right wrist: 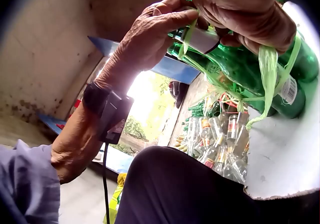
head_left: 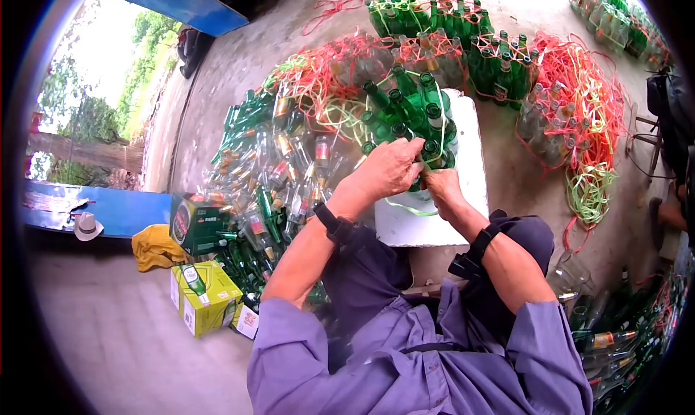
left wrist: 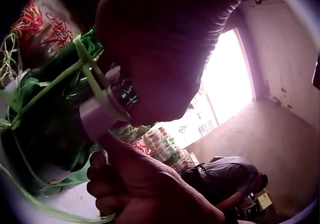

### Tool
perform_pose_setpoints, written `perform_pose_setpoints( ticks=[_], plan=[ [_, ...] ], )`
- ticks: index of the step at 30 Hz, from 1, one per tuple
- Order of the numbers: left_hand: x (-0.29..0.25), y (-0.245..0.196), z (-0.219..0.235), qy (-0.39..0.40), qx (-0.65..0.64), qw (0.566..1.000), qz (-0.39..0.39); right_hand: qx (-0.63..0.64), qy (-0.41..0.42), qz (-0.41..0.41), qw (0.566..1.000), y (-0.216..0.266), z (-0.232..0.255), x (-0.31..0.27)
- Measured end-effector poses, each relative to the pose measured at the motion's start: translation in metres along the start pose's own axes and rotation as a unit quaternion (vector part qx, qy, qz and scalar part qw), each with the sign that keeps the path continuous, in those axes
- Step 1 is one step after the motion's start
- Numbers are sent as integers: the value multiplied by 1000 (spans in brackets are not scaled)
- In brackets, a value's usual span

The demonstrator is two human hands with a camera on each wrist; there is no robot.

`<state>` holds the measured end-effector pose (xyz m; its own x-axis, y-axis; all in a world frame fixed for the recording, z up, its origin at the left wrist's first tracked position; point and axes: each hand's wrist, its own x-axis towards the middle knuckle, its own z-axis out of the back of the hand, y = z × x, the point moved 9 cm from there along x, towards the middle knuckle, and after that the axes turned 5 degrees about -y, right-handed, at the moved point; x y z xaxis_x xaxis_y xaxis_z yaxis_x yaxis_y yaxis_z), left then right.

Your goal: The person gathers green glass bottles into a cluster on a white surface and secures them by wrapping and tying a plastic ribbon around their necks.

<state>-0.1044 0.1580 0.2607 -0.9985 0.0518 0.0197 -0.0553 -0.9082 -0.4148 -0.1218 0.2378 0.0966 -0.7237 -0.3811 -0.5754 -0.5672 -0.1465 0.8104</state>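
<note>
A bundle of green glass bottles (head_left: 409, 114) stands on a white block (head_left: 469, 176), circled by a light green plastic strap (right wrist: 268, 73). My left hand (head_left: 389, 170) pinches the strap between thumb and fingers at the neck of the nearest bottle. Close beside it, my right hand (head_left: 444, 188) has its fingers curled round the strap, and a loose tail hangs below in the right wrist view. A pale label (left wrist: 95, 116) wraps the bottle neck between the hands. Part of the strap is hidden behind my fingers.
Loose clear and green bottles (head_left: 253, 169) lie heaped at the left, near a yellow-green carton (head_left: 206, 299). Tied green bottles (head_left: 499, 71) stand behind the block. Red and green straps (head_left: 579, 96) are piled at the right. More bottles (head_left: 615, 357) lie at lower right.
</note>
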Motion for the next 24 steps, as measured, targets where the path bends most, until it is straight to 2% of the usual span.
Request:
perform_pose_setpoints(
  ticks=[4,5,7,11,13,17,19,24],
  plan=[
    [-2,-13,11,-35,64,997,-33,-21,15,1,1000,6,3,-6],
    [-1,-15,12,-34,63,997,-32,-20,15,0,1000,11,5,-11],
    [0,-24,16,-36,169,982,-71,-46,15,-29,998,17,7,-21],
    [5,-30,23,-20,212,974,-78,-30,19,-14,999,17,6,-20],
    [6,-44,33,-61,250,956,-141,-34,17,-11,999,17,6,-20],
    [10,-45,46,-58,220,964,-135,-46,25,-28,998,16,4,-23],
    [14,-38,47,-25,238,965,-108,-27,35,-1,999,22,3,-24],
    [12,-19,54,-17,182,981,-61,-29,42,-15,999,34,7,-34]
  ],
)
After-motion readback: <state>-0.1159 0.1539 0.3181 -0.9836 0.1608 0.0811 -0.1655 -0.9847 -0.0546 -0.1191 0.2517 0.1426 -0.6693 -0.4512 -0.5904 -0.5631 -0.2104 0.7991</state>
